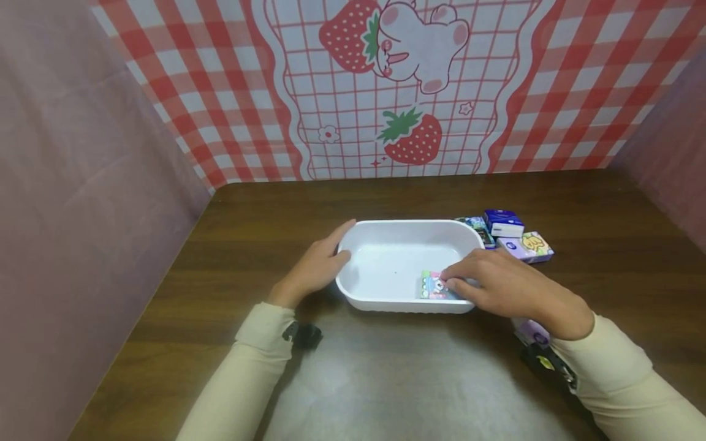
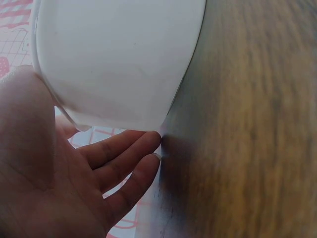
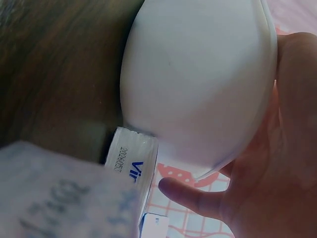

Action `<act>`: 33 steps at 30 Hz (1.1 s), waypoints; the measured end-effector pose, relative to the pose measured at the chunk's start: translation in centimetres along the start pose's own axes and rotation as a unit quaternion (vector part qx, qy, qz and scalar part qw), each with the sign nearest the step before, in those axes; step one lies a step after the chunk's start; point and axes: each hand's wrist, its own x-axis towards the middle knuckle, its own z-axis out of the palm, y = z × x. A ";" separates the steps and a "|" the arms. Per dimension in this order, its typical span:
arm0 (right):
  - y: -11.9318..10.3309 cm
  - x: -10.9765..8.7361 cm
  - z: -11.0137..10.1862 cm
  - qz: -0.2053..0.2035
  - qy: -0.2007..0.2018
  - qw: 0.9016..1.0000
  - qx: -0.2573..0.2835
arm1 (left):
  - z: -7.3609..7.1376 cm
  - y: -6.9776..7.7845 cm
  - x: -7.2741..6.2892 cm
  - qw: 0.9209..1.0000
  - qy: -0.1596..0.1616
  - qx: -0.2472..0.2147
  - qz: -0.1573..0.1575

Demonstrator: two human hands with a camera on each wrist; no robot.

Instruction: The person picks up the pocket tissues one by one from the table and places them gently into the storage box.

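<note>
A white plastic basin stands on the wooden table. My left hand holds its left end, thumb over the rim and fingers outside; in the left wrist view several fingers stretch loosely below the basin's end. My right hand reaches over the right end and pinches a small pink, green and blue tissue pack lying in the basin's front right corner. Its fingertips partly cover that pack. The right wrist view shows the hand at the rim, one finger extended outside; the pack inside is hidden there.
Right of the basin lie a dark blue tissue pack, a purple one with a yellow figure and a dark patterned one. Another purple pack sits under my right wrist. A checked strawberry cloth hangs behind the table.
</note>
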 end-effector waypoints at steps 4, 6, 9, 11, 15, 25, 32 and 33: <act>0.0 0.0 0.0 0.000 -0.002 1.000 -0.002 | 0.0 0.0 0.0 1.000 0.001 0.000 -0.004; 0.0 0.1 0.1 -0.004 0.000 1.000 0.000 | 0.0 0.1 0.0 1.000 0.001 0.000 -0.005; 0.0 0.1 0.1 -0.013 0.001 1.000 0.006 | 0.1 0.0 0.0 1.000 0.003 0.002 -0.001; 0.0 0.1 0.1 -0.018 0.001 1.000 0.013 | 0.1 0.0 0.0 1.000 0.005 0.003 0.004; 0.1 0.2 0.1 -0.030 -0.001 0.999 0.023 | 0.1 0.0 0.1 1.000 0.008 0.003 0.008; 0.1 0.1 -0.1 -0.044 -0.006 0.999 0.021 | 0.1 -0.1 0.1 1.000 0.008 0.000 0.008; 0.1 0.0 -0.6 -0.023 -0.002 0.999 0.040 | 0.1 0.0 0.1 1.000 0.007 0.002 0.007; 0.1 -0.1 -0.7 -0.016 0.002 0.999 0.043 | 0.1 0.1 0.1 1.000 0.007 0.002 0.008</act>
